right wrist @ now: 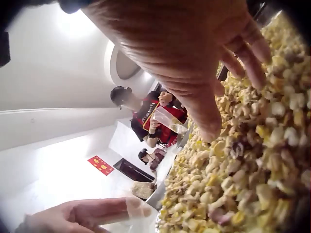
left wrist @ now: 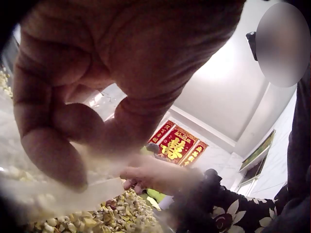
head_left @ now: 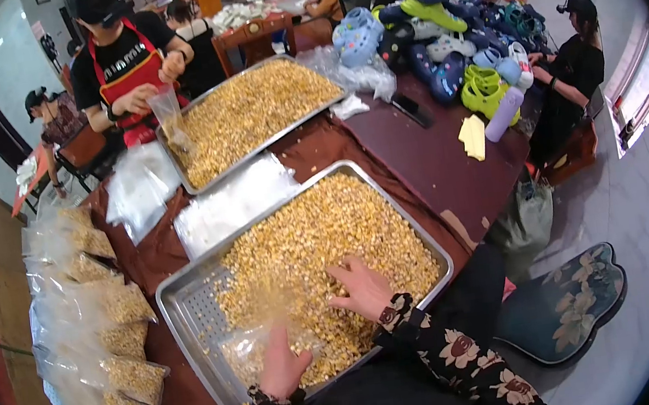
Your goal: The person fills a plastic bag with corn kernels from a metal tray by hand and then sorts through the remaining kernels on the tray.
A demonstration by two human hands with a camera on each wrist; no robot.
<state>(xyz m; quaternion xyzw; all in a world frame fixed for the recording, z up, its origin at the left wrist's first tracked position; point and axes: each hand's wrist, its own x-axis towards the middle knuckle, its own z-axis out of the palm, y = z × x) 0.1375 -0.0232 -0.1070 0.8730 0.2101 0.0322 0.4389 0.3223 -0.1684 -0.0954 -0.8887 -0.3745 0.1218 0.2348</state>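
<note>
Yellow and white kernels [head_left: 328, 227] fill most of a metal tray [head_left: 186, 335], whose perforated left part shows. My left hand [head_left: 283, 364] grips a clear plastic bag [head_left: 246, 352] lying over the tray's near left side, some kernels in or under it. In the left wrist view the fingers of the left hand [left wrist: 82, 121] curl at the bag's edge [left wrist: 92, 194]. My right hand [head_left: 364, 287] rests on the kernels with fingers spread; in the right wrist view that hand [right wrist: 194, 63] has its fingertips at the surface of the kernels [right wrist: 262, 170], holding nothing visible.
Filled bags [head_left: 125, 339] line the table's left side. Empty bags [head_left: 234, 202] lie beyond my tray, beside a second full tray [head_left: 263, 112]. A person in a red apron [head_left: 133, 88] holds a bag there. Clogs [head_left: 443, 47] are piled at the right; a chair [head_left: 564, 306] stands nearby.
</note>
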